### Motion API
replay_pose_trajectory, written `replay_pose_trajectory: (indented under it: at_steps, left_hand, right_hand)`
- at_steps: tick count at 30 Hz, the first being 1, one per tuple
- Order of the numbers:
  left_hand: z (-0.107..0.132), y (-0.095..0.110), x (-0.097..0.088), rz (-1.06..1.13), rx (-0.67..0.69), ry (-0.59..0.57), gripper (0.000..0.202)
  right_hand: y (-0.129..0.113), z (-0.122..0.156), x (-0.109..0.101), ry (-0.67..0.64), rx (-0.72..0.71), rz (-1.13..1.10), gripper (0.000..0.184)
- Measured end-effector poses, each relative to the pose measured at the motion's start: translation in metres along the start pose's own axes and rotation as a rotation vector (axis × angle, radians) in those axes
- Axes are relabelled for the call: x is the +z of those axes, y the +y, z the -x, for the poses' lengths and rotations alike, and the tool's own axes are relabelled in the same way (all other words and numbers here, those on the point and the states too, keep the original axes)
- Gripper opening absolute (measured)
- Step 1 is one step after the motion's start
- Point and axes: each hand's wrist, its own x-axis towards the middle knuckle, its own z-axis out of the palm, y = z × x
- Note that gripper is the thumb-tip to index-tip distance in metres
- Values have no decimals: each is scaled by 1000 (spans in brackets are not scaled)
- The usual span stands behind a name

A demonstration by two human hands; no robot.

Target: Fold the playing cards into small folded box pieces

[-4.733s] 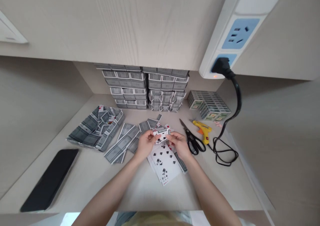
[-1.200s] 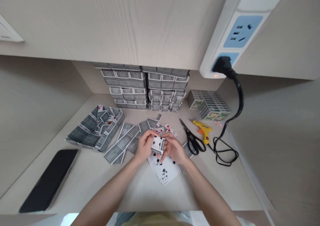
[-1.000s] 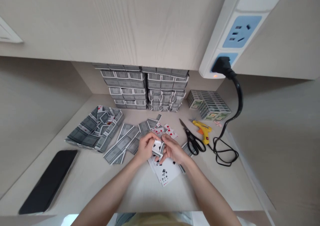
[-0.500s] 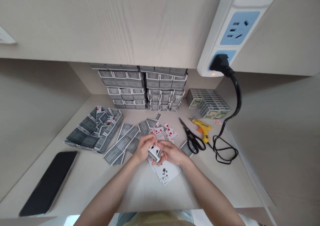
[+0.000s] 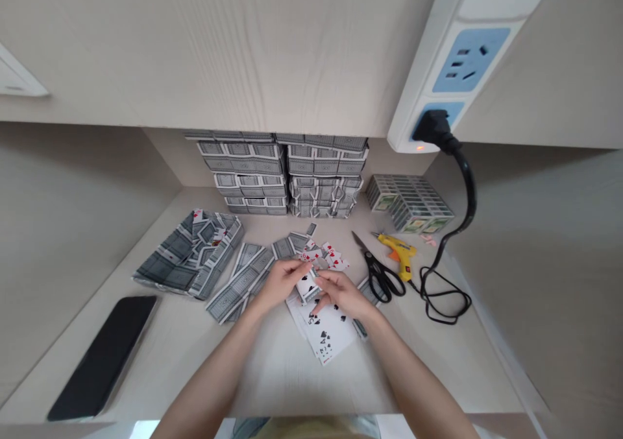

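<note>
Between my two hands is a folded playing card (image 5: 306, 286), its white face with black spade marks showing and a grey patterned edge turned up. My left hand (image 5: 281, 282) pinches it from the left, thumb and fingers at its upper edge. On the other side my right hand (image 5: 341, 292) grips its right edge, with some fingers stretched out below. Under them lie several spade playing cards (image 5: 331, 335), face up and fanned. Just behind the hands are red-suited card pieces (image 5: 335, 256). Joined grey-backed card strips (image 5: 238, 284) lie left of my left hand.
A box made of cards (image 5: 195, 251) holding folded pieces stands at left, a black phone (image 5: 103, 358) before it. Black scissors (image 5: 382, 277) and a yellow glue gun (image 5: 400, 251) lie at right. Stacked card blocks (image 5: 253, 160), card packs (image 5: 413, 202) and a power strip (image 5: 452, 82) are behind.
My hands have turned the folded card, so more of its white face shows. My right hand's fingers have spread, uncovering more of the spade cards. The whole view has shifted slightly.
</note>
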Motion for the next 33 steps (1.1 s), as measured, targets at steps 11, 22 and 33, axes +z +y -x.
replay_pose_trajectory:
  at_steps: [11, 22, 33]
  left_hand:
    - [0, -11, 18, -25, 60, 68, 25]
    - [1, -9, 20, 340, -113, 111, 27]
    - [4, -6, 26, 426, -155, 204, 28]
  right_hand:
    - [6, -2, 2, 67, -76, 102, 34]
    - [13, -4, 9, 218, -170, 270, 30]
    - [25, -3, 10, 270, -286, 470, 22]
